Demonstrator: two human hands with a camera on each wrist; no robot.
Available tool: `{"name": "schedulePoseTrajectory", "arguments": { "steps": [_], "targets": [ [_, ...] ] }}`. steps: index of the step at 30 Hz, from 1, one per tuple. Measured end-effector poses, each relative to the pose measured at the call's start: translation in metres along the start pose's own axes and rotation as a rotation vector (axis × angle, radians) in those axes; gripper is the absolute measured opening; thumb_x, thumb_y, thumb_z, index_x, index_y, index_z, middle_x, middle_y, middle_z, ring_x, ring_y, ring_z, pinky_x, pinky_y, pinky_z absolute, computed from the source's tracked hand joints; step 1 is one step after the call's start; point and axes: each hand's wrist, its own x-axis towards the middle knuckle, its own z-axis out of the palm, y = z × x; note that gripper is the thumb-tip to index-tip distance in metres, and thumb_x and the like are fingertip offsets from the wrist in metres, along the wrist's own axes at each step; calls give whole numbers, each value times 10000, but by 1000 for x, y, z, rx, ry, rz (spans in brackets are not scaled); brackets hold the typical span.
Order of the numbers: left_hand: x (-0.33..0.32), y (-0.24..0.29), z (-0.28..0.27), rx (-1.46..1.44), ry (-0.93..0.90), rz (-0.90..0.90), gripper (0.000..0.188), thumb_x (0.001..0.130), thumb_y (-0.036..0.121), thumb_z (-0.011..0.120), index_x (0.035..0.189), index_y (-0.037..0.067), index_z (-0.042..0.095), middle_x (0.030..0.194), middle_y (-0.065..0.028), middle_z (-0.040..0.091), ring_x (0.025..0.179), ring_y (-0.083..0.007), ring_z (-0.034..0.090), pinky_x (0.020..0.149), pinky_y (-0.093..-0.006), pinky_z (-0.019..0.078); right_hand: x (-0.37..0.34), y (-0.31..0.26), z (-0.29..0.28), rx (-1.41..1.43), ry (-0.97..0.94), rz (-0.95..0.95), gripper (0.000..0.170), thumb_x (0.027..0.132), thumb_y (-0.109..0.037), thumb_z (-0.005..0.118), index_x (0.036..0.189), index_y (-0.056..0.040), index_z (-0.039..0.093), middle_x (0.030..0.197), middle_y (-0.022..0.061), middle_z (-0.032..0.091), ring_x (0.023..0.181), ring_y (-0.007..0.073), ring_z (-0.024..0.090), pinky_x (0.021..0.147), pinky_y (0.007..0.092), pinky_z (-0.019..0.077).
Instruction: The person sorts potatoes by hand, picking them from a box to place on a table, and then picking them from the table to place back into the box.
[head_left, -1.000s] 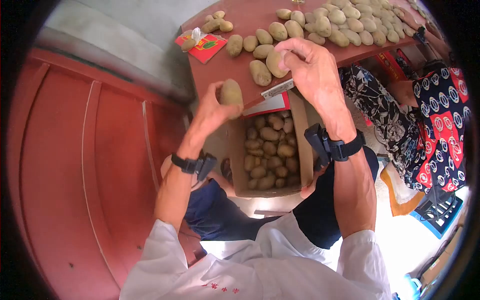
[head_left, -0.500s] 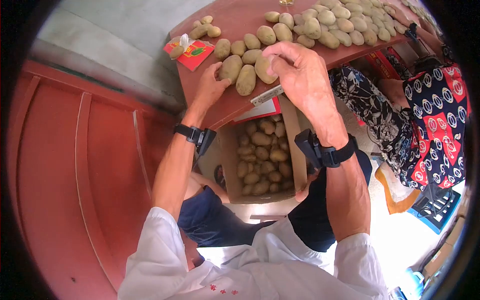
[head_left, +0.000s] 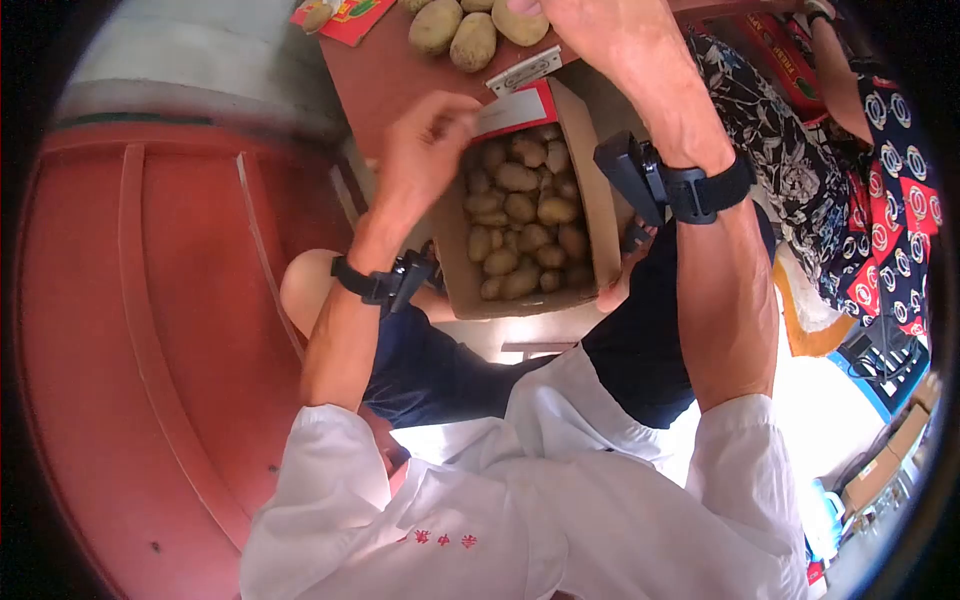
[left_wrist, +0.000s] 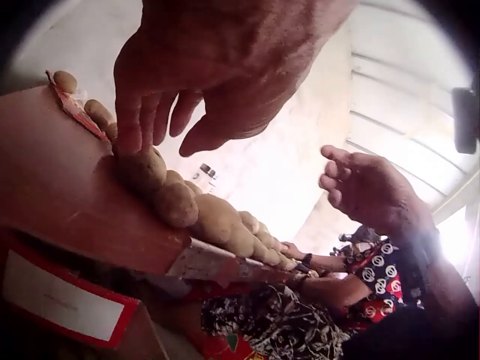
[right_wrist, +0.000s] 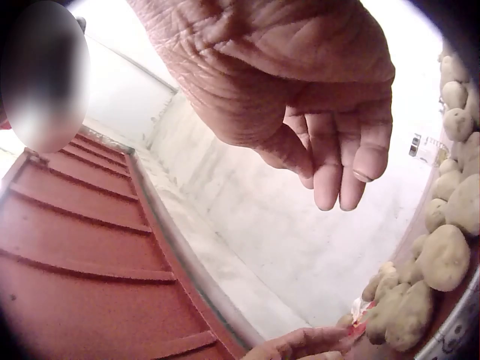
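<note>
My left hand (head_left: 425, 150) is beside the left edge of the cardboard box (head_left: 590, 150), its fingers loosely bent with nothing between them. In the left wrist view its fingertips hang over the nearest potato (left_wrist: 142, 171) in the table row. My right hand (right_wrist: 300, 97) is raised near the table edge, fingers relaxed and holding nothing; the head view cuts off its fingertips. Closest to the table's front edge lie a rounded potato (head_left: 473, 42) and another potato (head_left: 437, 26) to its left. Many more potatoes (head_left: 520, 208) fill the bottom of the box.
The red table (head_left: 365, 90) bears a red card (head_left: 350, 18) at its left end. A metal plate (head_left: 524, 72) is fixed to its front edge. A red panelled surface (head_left: 90, 350) stands at the left. Another person in patterned clothing (head_left: 885, 200) sits at the right.
Both hands have let go of the potatoes they held, which now lie on the table. The left hand has drawn back toward the box. The head view has tilted downward.
</note>
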Motion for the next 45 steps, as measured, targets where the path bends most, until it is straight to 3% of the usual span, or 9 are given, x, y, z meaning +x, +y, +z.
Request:
{"name": "schedulePoseTrajectory", "arguments": {
  "steps": [10,15,21,23,31,34,40,42,45],
  "targets": [
    [-53,-99,100,193,-574,-187,296,947,154,631,1215,35,673,1015,-168,725,843,-256,703,765,-398,563,-10,-13,-3,-145,-51,-23,222,916,-101,591,982,52,737,843,190,730,779,264,709,729,365,554],
    [-105,-232,163,399,-759,-152,324,880,269,662,1076,28,756,1120,-224,725,1061,-402,690,923,-450,541,-15,-2,3,-284,6,-137,234,934,-117,583,993,44,742,931,205,732,896,290,711,828,383,557],
    [-132,-166,174,904,-1078,-150,407,838,377,713,1111,84,785,1141,-197,738,1126,-352,684,1002,-464,526,-43,-42,6,-209,35,-66,223,953,-91,565,1011,29,743,961,196,734,930,286,709,858,387,554],
    [-133,-170,176,927,-1057,-73,421,824,395,728,1110,92,789,1139,-198,739,1124,-348,686,996,-470,531,-32,-53,-1,-84,-112,257,217,953,-73,562,1015,32,741,924,190,743,876,273,715,812,380,564],
    [-120,-163,175,912,-1074,-124,472,778,456,764,1071,88,803,1154,-181,743,1102,-352,700,934,-461,562,-24,-33,-7,-109,-119,199,213,939,-69,577,1018,36,744,874,192,748,811,274,719,764,378,570],
    [-109,-163,159,748,-1280,-340,606,759,497,736,1138,25,761,1228,-258,695,1130,-416,649,962,-501,520,-16,-2,0,-88,-84,93,210,938,-78,586,1007,38,747,895,192,753,833,277,723,773,375,568],
    [-101,-115,118,477,-855,-394,630,771,452,697,1188,-21,713,1198,-263,704,1089,-412,675,906,-463,542,-26,-29,-16,-60,-126,75,206,943,-109,598,989,29,743,943,212,741,904,285,720,812,378,554],
    [-80,-93,105,382,-1096,-424,655,847,476,692,1267,-25,649,1161,-176,714,1026,-267,641,909,-409,506,-22,-23,-10,-92,-153,60,198,941,-113,600,985,20,740,943,218,731,910,298,713,822,386,548],
    [-89,-84,87,-33,-930,-432,519,876,336,703,1264,-2,633,1137,-93,693,1010,-173,572,911,-341,488,-22,0,9,-253,109,-297,176,930,-110,607,974,2,734,916,213,713,887,338,693,808,409,534]
  ]
}}
